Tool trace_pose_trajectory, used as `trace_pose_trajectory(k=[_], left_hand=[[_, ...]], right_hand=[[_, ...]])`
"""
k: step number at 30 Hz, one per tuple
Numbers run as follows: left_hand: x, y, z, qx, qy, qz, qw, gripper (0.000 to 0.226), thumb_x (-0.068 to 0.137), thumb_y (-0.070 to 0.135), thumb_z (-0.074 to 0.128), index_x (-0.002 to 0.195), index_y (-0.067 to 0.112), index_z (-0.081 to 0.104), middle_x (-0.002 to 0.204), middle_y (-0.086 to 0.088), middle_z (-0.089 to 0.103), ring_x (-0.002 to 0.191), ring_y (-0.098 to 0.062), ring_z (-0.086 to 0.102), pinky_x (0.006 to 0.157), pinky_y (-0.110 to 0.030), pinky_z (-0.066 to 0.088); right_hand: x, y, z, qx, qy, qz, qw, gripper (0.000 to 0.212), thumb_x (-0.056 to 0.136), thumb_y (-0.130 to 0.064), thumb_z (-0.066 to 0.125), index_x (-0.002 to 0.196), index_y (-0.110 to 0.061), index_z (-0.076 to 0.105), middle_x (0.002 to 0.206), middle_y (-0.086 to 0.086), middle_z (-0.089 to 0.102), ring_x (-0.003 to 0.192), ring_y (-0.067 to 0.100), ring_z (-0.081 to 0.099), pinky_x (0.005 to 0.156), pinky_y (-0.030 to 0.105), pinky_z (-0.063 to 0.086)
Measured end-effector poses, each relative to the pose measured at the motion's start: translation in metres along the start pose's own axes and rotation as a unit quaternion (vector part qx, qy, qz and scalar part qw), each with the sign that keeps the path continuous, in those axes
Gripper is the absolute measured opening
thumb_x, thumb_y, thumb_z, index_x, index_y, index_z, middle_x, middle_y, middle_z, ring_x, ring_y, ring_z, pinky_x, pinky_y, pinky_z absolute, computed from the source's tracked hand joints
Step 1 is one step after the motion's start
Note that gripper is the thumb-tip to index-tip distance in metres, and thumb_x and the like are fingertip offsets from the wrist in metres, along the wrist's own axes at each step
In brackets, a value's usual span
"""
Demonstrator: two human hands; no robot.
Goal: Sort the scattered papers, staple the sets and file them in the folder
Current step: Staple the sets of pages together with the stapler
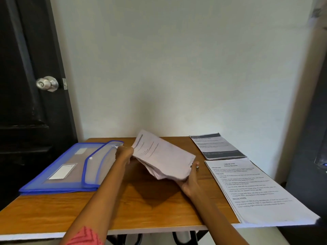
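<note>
Papers (162, 156) sit in a loose, sagging stack lifted above the table (53, 209), between the folder (70, 167) on the left and two printed sets on the right. Squaring the edges against the tabletop before sorting would likely stop sheets slipping. Left hand (124, 153) grips the stack's left edge; right hand (190, 181) cups its lower right corner, fingers curled underneath.

On the printed sheet (254, 188) nearest me I read "TASK GOAL" and "INITIAL STATE", while the dark-banded sheet (216, 145) behind it bore the heading "KITCHEN".
</note>
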State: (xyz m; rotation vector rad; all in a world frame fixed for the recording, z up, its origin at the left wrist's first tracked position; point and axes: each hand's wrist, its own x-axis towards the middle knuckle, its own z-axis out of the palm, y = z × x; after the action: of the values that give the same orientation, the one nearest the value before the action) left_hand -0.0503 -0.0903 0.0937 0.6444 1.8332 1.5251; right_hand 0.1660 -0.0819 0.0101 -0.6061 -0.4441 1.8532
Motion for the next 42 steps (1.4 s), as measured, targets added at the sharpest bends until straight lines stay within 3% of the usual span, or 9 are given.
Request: trace_pose_trajectory(k=[4, 10, 13, 18, 21, 26, 31, 35, 42], left_hand=[[-0.024, -0.014, 0.002, -0.154, 0.111, 0.048, 0.981, 0.040, 0.093, -0.005, 0.044, 0.133, -0.001, 0.045, 0.133, -0.020, 0.051, 0.117, -0.034, 0.054, 0.085, -0.031, 0.049], [-0.065, -0.025, 0.030, -0.316, 0.149, 0.040, 0.936, 0.053, 0.092, -0.009, 0.040, 0.139, 0.015, 0.037, 0.137, -0.016, 0.044, 0.123, -0.030, 0.048, 0.092, -0.036, 0.049], [-0.090, -0.035, 0.051, -0.248, 0.099, 0.013, 0.964, 0.071, 0.085, -0.017, 0.043, 0.142, 0.022, 0.024, 0.139, -0.018, 0.040, 0.123, -0.033, 0.047, 0.094, -0.042, 0.049], [-0.099, -0.055, 0.039, -0.270, 0.011, -0.086, 0.959, 0.091, 0.084, -0.007, 0.059, 0.147, 0.026, 0.002, 0.107, -0.014, 0.049, 0.105, -0.035, 0.057, 0.088, -0.048, 0.051], [-0.075, -0.061, 0.010, -0.211, 0.022, -0.110, 0.971, 0.083, 0.086, 0.010, 0.064, 0.146, 0.020, 0.008, 0.108, -0.019, 0.053, 0.092, -0.033, 0.060, 0.085, -0.043, 0.053], [-0.037, -0.043, -0.016, -0.004, -0.050, 0.068, 0.996, 0.083, 0.078, 0.028, 0.074, 0.145, 0.017, 0.024, 0.147, -0.011, 0.032, 0.131, -0.033, 0.036, 0.100, -0.048, 0.042], [-0.045, -0.001, -0.021, 0.001, -0.214, 0.131, 0.968, 0.111, 0.057, 0.061, 0.077, 0.145, 0.019, 0.025, 0.146, -0.009, 0.038, 0.131, -0.030, 0.039, 0.107, -0.046, 0.032], [-0.049, 0.009, -0.027, -0.157, -0.240, 0.098, 0.953, 0.066, 0.065, 0.036, 0.082, 0.119, 0.008, 0.057, 0.096, -0.010, 0.071, 0.083, -0.023, 0.068, 0.065, -0.031, 0.056], [-0.061, 0.036, -0.020, -0.149, -0.152, 0.189, 0.959, 0.037, 0.080, 0.011, 0.070, 0.111, 0.008, 0.051, 0.110, -0.013, 0.060, 0.092, -0.026, 0.059, 0.077, -0.033, 0.050]], right_hand=[[-0.012, 0.004, -0.004, 0.051, -0.009, -0.023, 0.998, 0.084, 0.086, -0.066, 0.035, 0.141, -0.002, 0.033, 0.139, 0.024, 0.043, 0.116, 0.038, 0.052, 0.063, 0.038, 0.059], [-0.034, 0.022, 0.037, -0.244, -0.101, -0.085, 0.961, 0.102, 0.059, -0.073, 0.066, 0.138, -0.018, 0.032, 0.133, 0.003, 0.049, 0.125, 0.027, 0.046, 0.093, 0.038, 0.049], [-0.026, 0.024, 0.056, -0.216, 0.045, -0.147, 0.964, 0.059, 0.081, -0.030, 0.071, 0.128, -0.017, 0.037, 0.114, -0.001, 0.059, 0.105, 0.020, 0.057, 0.091, 0.034, 0.048], [-0.017, 0.004, 0.038, -0.170, 0.197, -0.126, 0.957, 0.055, 0.090, 0.006, 0.045, 0.140, -0.009, 0.030, 0.122, 0.015, 0.059, 0.104, 0.031, 0.062, 0.082, 0.039, 0.055], [-0.023, -0.021, 0.021, -0.243, 0.137, -0.139, 0.950, 0.024, 0.089, -0.005, 0.051, 0.113, -0.007, 0.048, 0.100, 0.012, 0.065, 0.090, 0.028, 0.065, 0.074, 0.038, 0.057], [-0.026, -0.072, 0.054, -0.242, -0.011, -0.178, 0.954, 0.019, 0.059, -0.001, 0.061, 0.077, -0.006, 0.057, 0.068, 0.006, 0.060, 0.068, 0.025, 0.055, 0.064, 0.030, 0.044], [-0.029, -0.089, 0.087, -0.351, -0.143, -0.162, 0.911, 0.034, 0.047, -0.008, 0.064, 0.079, -0.003, 0.057, 0.079, 0.013, 0.056, 0.074, 0.026, 0.054, 0.070, 0.031, 0.043], [-0.030, -0.094, 0.098, -0.386, -0.183, -0.170, 0.888, 0.026, 0.066, -0.005, 0.069, 0.090, -0.003, 0.060, 0.082, 0.012, 0.066, 0.074, 0.026, 0.064, 0.068, 0.034, 0.055], [-0.036, -0.080, 0.105, -0.392, -0.130, -0.286, 0.865, 0.019, 0.086, -0.023, 0.065, 0.100, -0.019, 0.054, 0.090, 0.006, 0.065, 0.074, 0.018, 0.067, 0.058, 0.023, 0.055]])
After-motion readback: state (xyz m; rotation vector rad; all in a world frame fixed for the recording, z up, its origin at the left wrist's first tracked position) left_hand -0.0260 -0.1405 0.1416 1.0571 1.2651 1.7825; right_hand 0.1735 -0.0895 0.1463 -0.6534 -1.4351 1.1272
